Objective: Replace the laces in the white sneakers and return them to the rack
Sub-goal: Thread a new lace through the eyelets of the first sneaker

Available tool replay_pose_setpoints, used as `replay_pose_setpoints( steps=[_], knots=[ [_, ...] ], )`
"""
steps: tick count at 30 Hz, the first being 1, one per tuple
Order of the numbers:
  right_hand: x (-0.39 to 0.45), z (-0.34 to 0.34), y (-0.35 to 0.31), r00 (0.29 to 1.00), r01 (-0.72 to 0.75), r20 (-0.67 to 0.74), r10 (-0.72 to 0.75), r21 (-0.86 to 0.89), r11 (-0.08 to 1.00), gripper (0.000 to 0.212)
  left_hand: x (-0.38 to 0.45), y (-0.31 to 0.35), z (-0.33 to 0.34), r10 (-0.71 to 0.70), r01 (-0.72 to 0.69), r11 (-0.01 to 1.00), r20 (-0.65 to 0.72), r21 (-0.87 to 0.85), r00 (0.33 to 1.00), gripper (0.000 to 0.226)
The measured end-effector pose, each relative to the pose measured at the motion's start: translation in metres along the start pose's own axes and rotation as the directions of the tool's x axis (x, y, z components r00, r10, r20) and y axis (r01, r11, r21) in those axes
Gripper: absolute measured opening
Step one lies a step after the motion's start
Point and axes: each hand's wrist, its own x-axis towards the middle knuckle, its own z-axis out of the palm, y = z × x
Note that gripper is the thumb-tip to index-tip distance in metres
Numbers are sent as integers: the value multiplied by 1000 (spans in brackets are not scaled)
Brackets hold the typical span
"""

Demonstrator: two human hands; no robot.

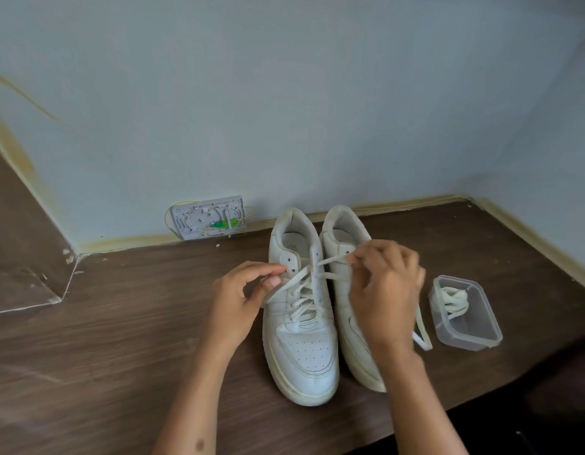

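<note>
Two white sneakers stand side by side on the brown floor, toes toward me. The left sneaker has a white lace crossed through most of its eyelets. My left hand pinches one lace end by the sneaker's upper left eyelets. My right hand pinches the other lace end above the right sneaker, whose front it mostly hides. A loose lace part trails on the floor to the right of that sneaker.
A clear plastic container holding a bundled white lace sits on the floor to the right. A white wall box with thin cables is low on the pale blue wall behind. Walls meet in a corner at the back right.
</note>
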Motion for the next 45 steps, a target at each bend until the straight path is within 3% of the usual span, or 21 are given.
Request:
replay_pose_setpoints(
  steps=[4, 6, 9, 12, 14, 17, 22, 26, 28, 31, 34, 37, 40, 45],
  knots=[
    [13, -21, 32, 961, -241, -133, 243, 34, 970, 13, -1, -1, -1, 12, -12, 1000, 12, 7, 1000, 23],
    [14, -26, 40, 943, -295, -143, 299, 47, 954, 17, -1, 0, -1, 27, -27, 1000, 16, 8, 1000, 19],
    [13, -24, 33, 975, -205, -69, 210, 64, 977, 25, -1, -1, 0, 50, -51, 998, 16, 38, 999, 20],
    [8, -12, 14, 996, 1, 89, -7, 67, 998, 29, -1, -2, 1, 54, -55, 997, 16, 62, 998, 22],
    [0, -1, 2, 983, 99, 144, -110, 85, 991, 24, -1, -3, 1, 59, -59, 996, 11, 67, 998, 24],
    [-9, 12, -7, 982, 123, 127, -141, 133, 983, 10, -2, -2, 1, 81, -80, 994, 2, 73, 997, 22],
    [1, 5, 7, 999, -37, 2, 37, 146, 989, 8, -2, -3, 0, 95, -95, 992, 3, 85, 995, 15],
    [12, -15, 43, 943, -287, -122, 311, 177, 941, 8, -2, -3, 0, 87, -87, 992, 9, 92, 996, 15],
    [14, -21, 53, 924, -342, -116, 366, 184, 922, 8, -2, -4, 0, 88, -89, 991, 13, 97, 996, 14],
    [13, -20, 45, 951, -294, -43, 306, 181, 938, 15, -2, -5, 1, 84, -85, 991, 15, 106, 996, 15],
    [10, -11, 22, 993, -104, 65, 95, 160, 982, 25, -1, -4, 1, 81, -82, 990, 11, 112, 997, 17],
    [3, -1, 3, 979, 22, 196, -55, 166, 986, 32, -1, -3, 1, 81, -82, 992, 13, 99, 997, 17],
    [-3, 7, -5, 973, 50, 214, -88, 178, 983, 22, -2, -3, 2, 80, -81, 993, 19, 90, 997, 18],
    [-6, 9, -5, 991, 8, 127, -30, 172, 985, 10, -2, -3, 4, 80, -81, 989, 13, 121, 997, 17]
  ],
)
